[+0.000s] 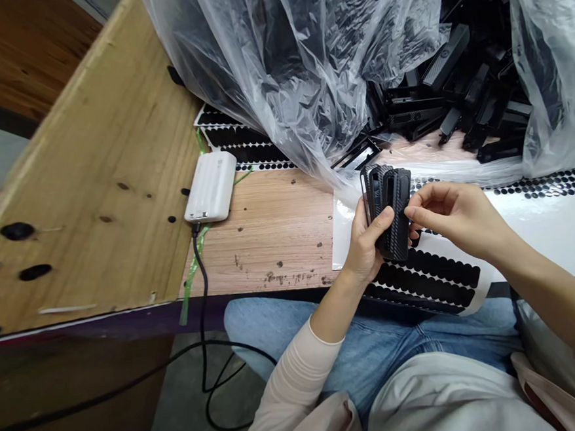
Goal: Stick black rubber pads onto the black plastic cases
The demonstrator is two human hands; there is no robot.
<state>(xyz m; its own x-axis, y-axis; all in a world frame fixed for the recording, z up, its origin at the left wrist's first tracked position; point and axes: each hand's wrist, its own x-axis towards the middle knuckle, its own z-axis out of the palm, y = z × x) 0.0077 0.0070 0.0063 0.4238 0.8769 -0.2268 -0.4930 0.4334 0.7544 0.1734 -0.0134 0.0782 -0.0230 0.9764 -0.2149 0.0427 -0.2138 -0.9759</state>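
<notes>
My left hand (pixel 363 248) is closed around a few black plastic pieces (pixel 397 224) with a carbon-fibre pattern, stacked side by side and held upright above the table. The thumb presses across their front. At their right edge, my right hand (pixel 460 220) has thumb and forefinger pinched together, close to or touching the pieces. Whatever may lie between those fingertips is too small to make out. Below both hands, a sheet of black stickers (pixel 429 276) on white backing hangs over the table's front edge onto my lap.
A clear plastic bag (pixel 276 58) covers the back, opening onto a heap of black plastic parts (pixel 476 97). More sticker sheets (pixel 243 138) lie beneath it. A white power bank (pixel 210 187) with a black cable (pixel 204 277) rests beside the wooden side panel (pixel 93 183).
</notes>
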